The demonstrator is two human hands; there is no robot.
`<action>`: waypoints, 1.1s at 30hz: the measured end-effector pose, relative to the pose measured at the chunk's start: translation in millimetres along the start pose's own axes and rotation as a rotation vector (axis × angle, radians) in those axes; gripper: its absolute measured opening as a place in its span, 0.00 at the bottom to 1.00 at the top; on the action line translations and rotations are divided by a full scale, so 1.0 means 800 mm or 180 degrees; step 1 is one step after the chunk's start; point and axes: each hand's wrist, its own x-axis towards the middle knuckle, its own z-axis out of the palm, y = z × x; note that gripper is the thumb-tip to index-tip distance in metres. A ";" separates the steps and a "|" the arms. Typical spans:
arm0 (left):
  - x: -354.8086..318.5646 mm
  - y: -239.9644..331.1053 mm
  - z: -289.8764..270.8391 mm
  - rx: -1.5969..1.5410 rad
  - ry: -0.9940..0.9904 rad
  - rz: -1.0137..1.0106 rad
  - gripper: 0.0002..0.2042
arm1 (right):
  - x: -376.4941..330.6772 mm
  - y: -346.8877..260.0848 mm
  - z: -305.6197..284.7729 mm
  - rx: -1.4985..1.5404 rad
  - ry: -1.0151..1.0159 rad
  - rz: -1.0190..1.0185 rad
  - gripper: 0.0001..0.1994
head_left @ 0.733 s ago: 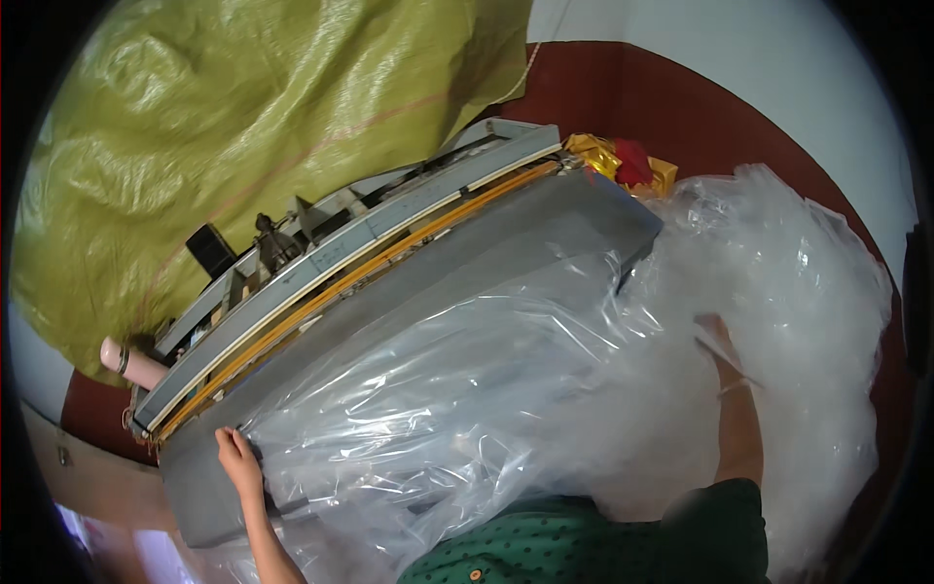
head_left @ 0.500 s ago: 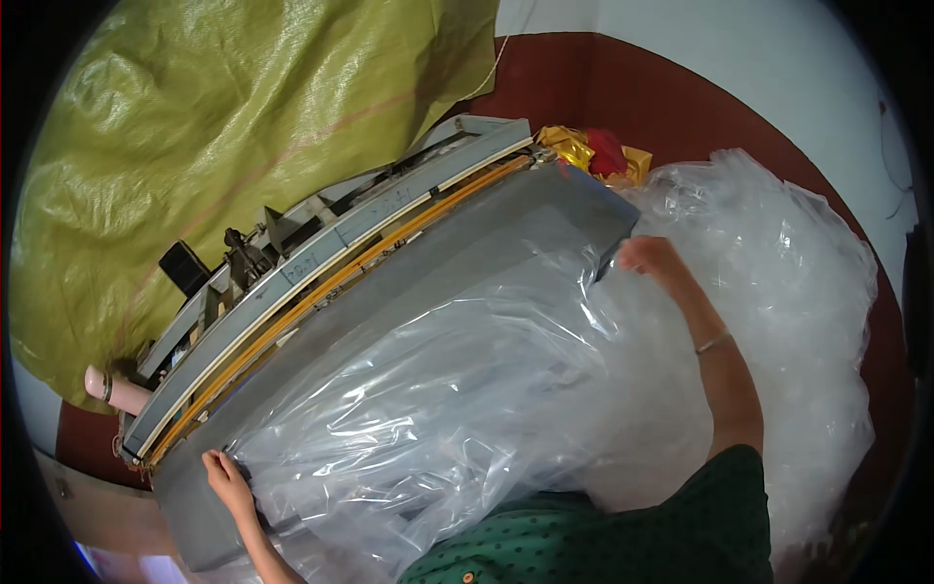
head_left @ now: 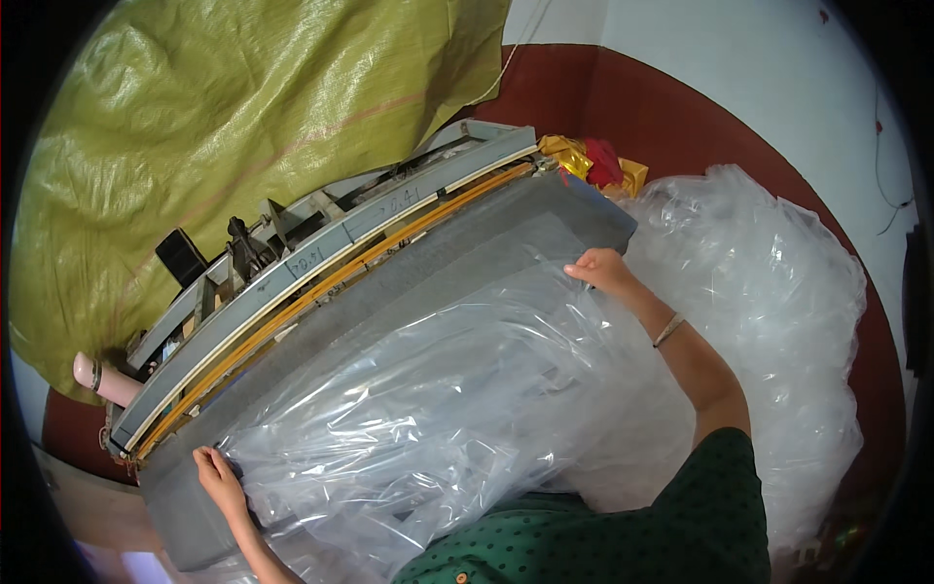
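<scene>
A clear plastic sheet lies wrinkled across the grey work table in front of me. At its left corner my left hand is closed, pinching the edge of the film over the table's left end. On the far right, my right hand pinches the sheet's other edge between thumb and fingers. Between the two hands the film runs in shiny folds. Beyond the table's far edge stretches a long grey metal machine bar with an orange strip along it.
A big heap of clear plastic film rises on the right. Behind the machine hangs a yellow-green woven tarp. A pink bottle sits at the left end, a dark phone-like slab on the machine. Gold and red wrapping lies behind the table.
My right hand has moved left and slightly nearer, from the table's right end onto the film's edge. My left hand keeps its pinch, with the view shifted a little.
</scene>
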 end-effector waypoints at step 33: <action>0.021 0.023 0.036 -0.2498 -0.0634 -0.0864 0.05 | -0.042 -0.159 -0.210 0.2850 -0.0133 -0.1819 0.11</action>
